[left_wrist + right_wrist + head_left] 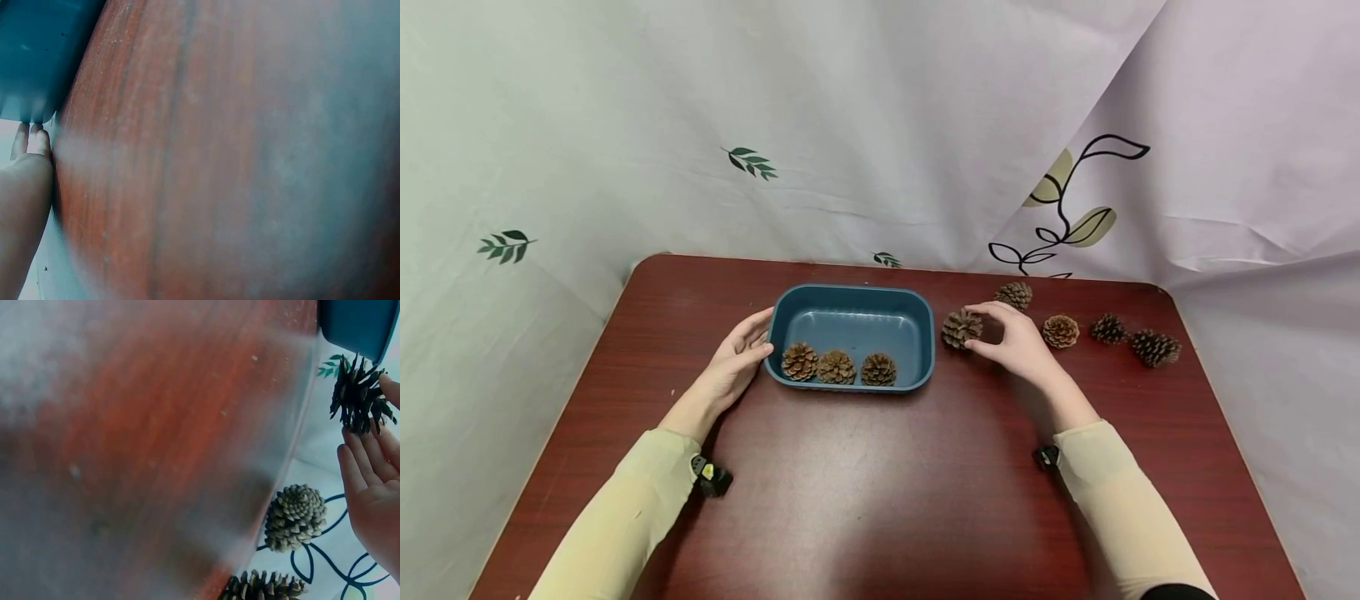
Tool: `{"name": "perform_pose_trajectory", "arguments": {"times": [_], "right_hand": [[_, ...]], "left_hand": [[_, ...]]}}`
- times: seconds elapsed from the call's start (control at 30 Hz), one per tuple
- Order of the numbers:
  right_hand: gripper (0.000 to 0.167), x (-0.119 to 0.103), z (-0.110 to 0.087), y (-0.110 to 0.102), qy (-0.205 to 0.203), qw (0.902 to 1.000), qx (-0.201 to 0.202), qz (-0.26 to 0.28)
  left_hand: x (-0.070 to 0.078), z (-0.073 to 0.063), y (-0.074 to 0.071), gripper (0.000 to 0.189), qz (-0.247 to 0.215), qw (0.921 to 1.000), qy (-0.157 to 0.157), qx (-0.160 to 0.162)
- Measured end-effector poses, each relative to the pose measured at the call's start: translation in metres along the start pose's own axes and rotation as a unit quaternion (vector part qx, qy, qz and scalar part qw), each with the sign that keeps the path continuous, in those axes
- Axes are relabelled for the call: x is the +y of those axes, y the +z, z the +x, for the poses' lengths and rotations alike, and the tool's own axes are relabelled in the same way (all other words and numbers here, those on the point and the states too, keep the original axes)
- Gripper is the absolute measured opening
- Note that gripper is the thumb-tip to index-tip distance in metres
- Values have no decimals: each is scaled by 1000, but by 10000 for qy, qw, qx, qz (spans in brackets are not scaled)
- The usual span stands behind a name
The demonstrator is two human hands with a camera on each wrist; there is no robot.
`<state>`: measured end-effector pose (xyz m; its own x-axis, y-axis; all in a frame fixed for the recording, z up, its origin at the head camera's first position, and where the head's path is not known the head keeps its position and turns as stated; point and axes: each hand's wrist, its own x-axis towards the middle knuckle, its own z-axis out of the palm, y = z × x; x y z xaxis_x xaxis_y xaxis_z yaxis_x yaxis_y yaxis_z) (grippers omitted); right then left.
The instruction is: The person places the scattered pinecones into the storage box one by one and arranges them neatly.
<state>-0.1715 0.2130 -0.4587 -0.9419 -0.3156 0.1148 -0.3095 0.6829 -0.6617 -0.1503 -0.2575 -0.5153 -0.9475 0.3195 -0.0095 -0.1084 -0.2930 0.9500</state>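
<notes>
A blue rectangular plastic tub (880, 388) stands on the table with three brown pine cones (837, 367) in a row along its near wall. My left hand (737, 358) holds the tub at its left end, thumb at the rim; in the left wrist view its fingertips (39, 134) meet the outer wall. Just right of the tub, my right hand (1011, 340) pinches a pine cone (961, 328) between thumb and fingers. The right wrist view shows that dark pine cone (359, 397) from the side, its scales spread, close by the tub.
Right of my right hand lie a light brown pine cone (1061, 332) and two darker pine cones (1155, 347). Another pine cone (1015, 295) sits behind the hand near the back edge. A white curtain (880, 125) with leaf prints hangs behind the reddish-brown table (880, 483).
</notes>
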Motion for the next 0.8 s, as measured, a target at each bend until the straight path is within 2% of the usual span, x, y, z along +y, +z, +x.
{"name": "perform_pose_trajectory", "arguments": {"times": [0.2, 0.47, 0.8], "right_hand": [[57, -4, 0, -7, -91, 9998, 154, -89], [59, -14, 2, -13, -237, 9993, 276, -102], [58, -36, 5, -11, -635, 9977, 235, 17]], "left_hand": [[-1, -1, -1, 61, 41, 10000, -49, 23], [-1, -1, -1, 60, -80, 10000, 52, 11], [0, 0, 0, 61, 6, 10000, -16, 13]]}}
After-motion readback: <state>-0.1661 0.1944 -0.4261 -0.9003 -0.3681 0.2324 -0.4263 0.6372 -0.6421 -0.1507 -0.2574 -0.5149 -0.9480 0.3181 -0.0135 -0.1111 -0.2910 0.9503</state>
